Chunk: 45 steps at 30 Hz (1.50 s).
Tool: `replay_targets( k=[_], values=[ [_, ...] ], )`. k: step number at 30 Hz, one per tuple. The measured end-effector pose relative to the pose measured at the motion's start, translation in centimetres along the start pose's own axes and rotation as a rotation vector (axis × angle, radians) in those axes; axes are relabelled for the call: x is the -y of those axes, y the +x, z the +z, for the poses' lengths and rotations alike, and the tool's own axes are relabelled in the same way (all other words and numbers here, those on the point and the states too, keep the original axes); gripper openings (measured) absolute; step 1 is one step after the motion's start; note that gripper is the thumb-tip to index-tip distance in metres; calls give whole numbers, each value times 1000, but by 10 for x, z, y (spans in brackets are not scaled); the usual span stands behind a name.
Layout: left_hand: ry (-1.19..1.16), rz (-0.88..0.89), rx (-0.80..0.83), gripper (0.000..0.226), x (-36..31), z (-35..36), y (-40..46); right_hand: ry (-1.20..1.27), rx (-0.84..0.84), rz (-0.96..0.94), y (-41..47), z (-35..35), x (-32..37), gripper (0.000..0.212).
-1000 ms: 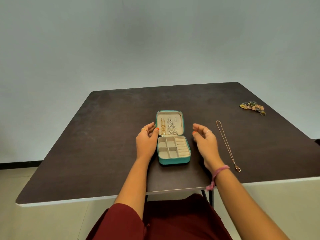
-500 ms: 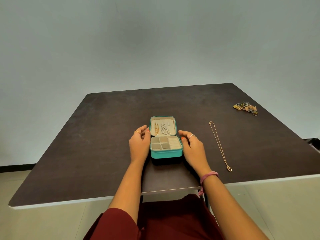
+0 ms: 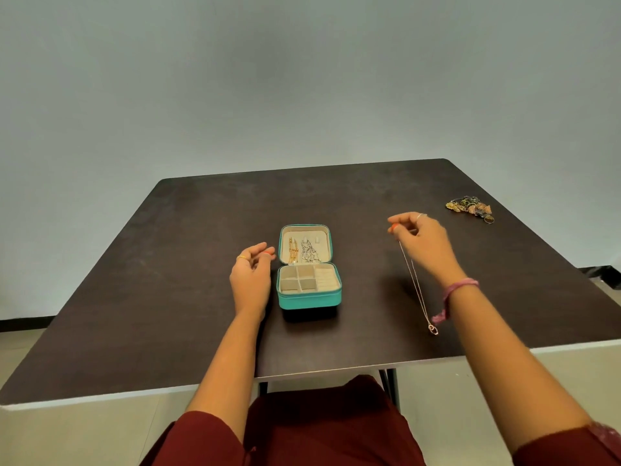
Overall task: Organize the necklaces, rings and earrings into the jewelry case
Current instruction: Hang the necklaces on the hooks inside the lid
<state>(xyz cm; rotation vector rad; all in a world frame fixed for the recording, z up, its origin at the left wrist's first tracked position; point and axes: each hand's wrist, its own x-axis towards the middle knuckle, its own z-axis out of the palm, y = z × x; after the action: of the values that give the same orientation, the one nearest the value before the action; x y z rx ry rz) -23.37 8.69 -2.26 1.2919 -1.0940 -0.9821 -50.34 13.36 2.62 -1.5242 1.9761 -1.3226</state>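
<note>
A teal jewelry case [image 3: 309, 299] lies open in the middle of the dark table [image 3: 168, 297]. Its lid holds a gold necklace [image 3: 293, 251] and a silver one [image 3: 307, 252]; the tray compartments look empty. My left hand [image 3: 251, 277] hovers just left of the case with loosely curled fingers and holds nothing. My right hand [image 3: 424, 242] is off to the right and pinches the top end of a thin rose-gold necklace [image 3: 416, 287]. The chain runs down toward me, and its pendant sits near the table's front edge.
A small heap of rings and earrings [image 3: 470, 208] lies at the table's far right, near the edge. The table's front edge runs close to my lap. A plain wall stands behind the table.
Both hands have left the sides of the case. My right hand has moved right and taken the top end of the rose-gold necklace. The left hand has drawn back slightly.
</note>
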Motion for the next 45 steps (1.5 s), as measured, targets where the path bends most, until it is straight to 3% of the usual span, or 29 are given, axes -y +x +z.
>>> replay_targets(
  k=[9,17,21,25,31,40,45],
  values=[
    [35,3,-22,16,2,3,4,-251,91,126,35,-10,-60,20],
    [-7,-14,-17,15,2,3,5,-372,120,131,51,-1,-58,9],
    [-38,-19,-13,16,1,3,4,-529,156,192,55,6,-49,22],
    [-74,-27,-4,17,-1,1,3,-660,207,187,47,16,-41,21],
    [-173,-59,-8,15,-4,-4,1,-319,133,145,36,8,-32,22],
    [-265,-39,-26,16,-18,-5,-12,-137,158,-57,14,-21,28,18],
    [-260,89,10,15,-57,8,-19,52,237,-67,1,-43,70,15]
  ],
)
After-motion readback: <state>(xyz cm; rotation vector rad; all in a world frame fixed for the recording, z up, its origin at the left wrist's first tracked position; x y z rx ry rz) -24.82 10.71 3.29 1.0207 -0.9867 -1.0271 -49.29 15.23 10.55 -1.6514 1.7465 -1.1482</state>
